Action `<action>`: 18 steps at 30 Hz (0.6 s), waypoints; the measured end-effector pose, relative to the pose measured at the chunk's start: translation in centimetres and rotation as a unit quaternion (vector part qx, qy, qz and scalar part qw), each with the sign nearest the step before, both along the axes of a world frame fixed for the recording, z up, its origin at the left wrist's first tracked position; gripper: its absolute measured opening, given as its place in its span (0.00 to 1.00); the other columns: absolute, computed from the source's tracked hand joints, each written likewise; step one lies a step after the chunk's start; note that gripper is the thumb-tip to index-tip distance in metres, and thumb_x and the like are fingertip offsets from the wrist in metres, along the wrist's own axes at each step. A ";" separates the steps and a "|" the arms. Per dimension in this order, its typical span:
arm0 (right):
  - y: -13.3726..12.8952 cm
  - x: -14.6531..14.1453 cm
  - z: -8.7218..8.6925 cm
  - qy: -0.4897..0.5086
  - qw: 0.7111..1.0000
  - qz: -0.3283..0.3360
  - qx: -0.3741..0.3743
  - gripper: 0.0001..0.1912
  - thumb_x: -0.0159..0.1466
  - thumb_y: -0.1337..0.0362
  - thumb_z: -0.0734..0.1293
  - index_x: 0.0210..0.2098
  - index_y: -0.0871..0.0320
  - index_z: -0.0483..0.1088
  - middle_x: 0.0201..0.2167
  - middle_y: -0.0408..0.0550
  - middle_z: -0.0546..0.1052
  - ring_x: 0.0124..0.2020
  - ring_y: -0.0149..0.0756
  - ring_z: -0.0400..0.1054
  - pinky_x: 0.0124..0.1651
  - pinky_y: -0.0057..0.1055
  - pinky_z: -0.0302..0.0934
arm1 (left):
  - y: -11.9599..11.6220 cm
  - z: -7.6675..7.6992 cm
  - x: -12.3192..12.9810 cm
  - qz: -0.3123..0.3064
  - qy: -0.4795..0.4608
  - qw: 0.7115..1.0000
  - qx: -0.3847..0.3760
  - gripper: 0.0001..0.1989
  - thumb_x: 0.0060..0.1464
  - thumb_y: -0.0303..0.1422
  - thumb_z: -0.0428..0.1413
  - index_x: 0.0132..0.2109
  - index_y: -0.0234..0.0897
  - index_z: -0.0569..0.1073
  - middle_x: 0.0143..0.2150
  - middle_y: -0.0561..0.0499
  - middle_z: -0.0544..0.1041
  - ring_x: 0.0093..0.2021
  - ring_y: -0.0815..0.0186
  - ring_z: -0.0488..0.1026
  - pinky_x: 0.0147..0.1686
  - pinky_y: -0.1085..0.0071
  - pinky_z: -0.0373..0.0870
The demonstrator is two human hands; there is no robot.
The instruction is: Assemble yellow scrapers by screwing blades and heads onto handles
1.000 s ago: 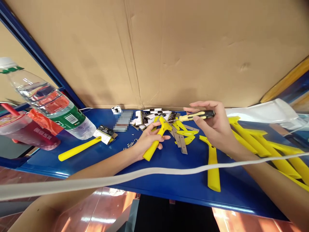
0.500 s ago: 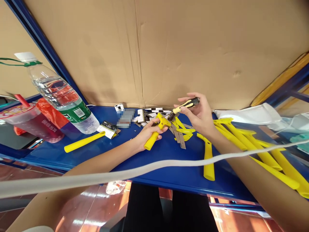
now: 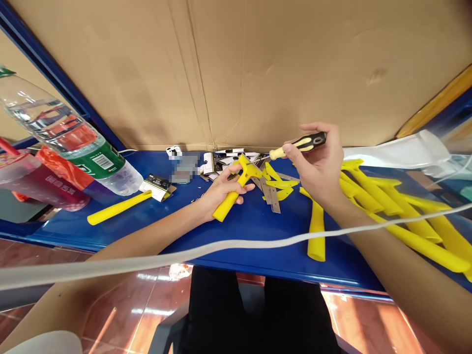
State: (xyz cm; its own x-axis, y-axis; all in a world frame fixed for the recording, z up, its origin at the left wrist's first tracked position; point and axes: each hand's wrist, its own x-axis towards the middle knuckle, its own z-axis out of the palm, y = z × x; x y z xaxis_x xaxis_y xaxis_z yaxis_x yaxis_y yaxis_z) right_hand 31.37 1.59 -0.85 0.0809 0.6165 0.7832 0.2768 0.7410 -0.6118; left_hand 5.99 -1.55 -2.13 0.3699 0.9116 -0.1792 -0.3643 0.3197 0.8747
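Observation:
My left hand (image 3: 223, 191) is shut around a yellow plastic scraper (image 3: 225, 208), its fingers wrapped on the handle and its head pointing up and right. My right hand (image 3: 319, 164) is raised above the blue table (image 3: 258, 241) and holds a screwdriver (image 3: 298, 145) with a black and yellow grip. Its shaft points left towards the scraper head, with a gap between them. Steel blades (image 3: 270, 194) and yellow scraper parts (image 3: 280, 184) lie in a pile just past my left hand.
More yellow scraper handles (image 3: 391, 204) lie at the right, and one (image 3: 316, 233) lies below my right hand. A further handle (image 3: 118, 207), carded packs (image 3: 155, 187), a water bottle (image 3: 70, 135) and a red drink cup (image 3: 37, 184) are at left. A white cable (image 3: 236, 244) crosses the view.
My right hand has risen and moved right, carrying the screwdriver farther from the scraper. My left hand still grips the scraper. The whole view has shifted slightly up and left.

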 end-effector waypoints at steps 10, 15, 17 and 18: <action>-1.3 -0.3 0.9 -0.032 0.998 0.012 -0.044 0.29 0.74 0.36 0.77 0.63 0.42 0.68 0.52 0.50 0.84 0.57 0.53 0.86 0.59 0.56 0.85 | -0.1 -0.2 0.3 -0.013 0.013 1.000 -0.015 0.43 0.42 0.17 0.70 0.66 0.44 0.72 0.66 0.39 0.81 0.51 0.56 0.88 0.24 0.79 0.66; -1.7 -0.4 0.9 -0.015 1.000 0.025 0.000 0.28 0.75 0.36 0.75 0.63 0.41 0.66 0.60 0.51 0.83 0.61 0.53 0.85 0.62 0.56 0.84 | -0.5 0.2 0.3 -0.035 0.019 0.999 -0.006 0.41 0.43 0.18 0.70 0.65 0.43 0.73 0.62 0.42 0.83 0.49 0.58 0.88 0.24 0.79 0.68; -1.4 -0.6 0.8 -0.003 0.998 0.060 0.016 0.28 0.74 0.37 0.77 0.63 0.41 0.66 0.63 0.49 0.82 0.63 0.53 0.85 0.64 0.56 0.84 | -0.5 0.2 0.3 -0.029 0.015 0.999 -0.007 0.41 0.44 0.18 0.69 0.65 0.43 0.73 0.63 0.42 0.83 0.49 0.58 0.88 0.24 0.80 0.68; -1.2 -0.7 0.6 0.001 0.997 0.072 0.024 0.28 0.74 0.38 0.78 0.62 0.41 0.67 0.61 0.48 0.83 0.62 0.52 0.85 0.64 0.56 0.84 | -0.4 0.1 0.3 -0.025 0.014 1.000 -0.011 0.42 0.44 0.17 0.69 0.66 0.43 0.73 0.63 0.41 0.83 0.49 0.58 0.88 0.24 0.80 0.68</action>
